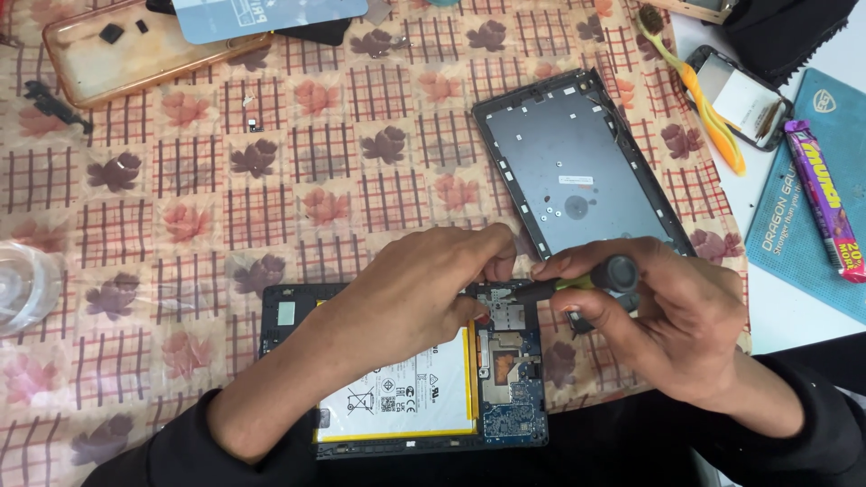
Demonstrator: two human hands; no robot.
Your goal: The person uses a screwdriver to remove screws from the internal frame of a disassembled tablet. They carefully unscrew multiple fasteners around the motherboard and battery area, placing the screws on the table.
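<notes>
The right hand (672,325) grips a black-and-green screwdriver (577,281), shaft lying horizontally, tip pointing left onto the opened tablet's blue circuit board (510,361); left-hand fingers (494,261) pinch closed beside the tip

Battery label: a white rectangular label (397,397) with black symbols and yellow edging, inside the opened tablet at the near edge of the patterned tablecloth (180,225).
Back cover sticker: a small white rectangular sticker (575,180) near the middle of the grey tablet back cover, right of the cloth's centre.
Snack package: a long purple wrapped bar (825,200) with yellow lettering, lying on the teal mat at the right edge.
Card: a pale blue card (266,16) at the far edge.
</notes>
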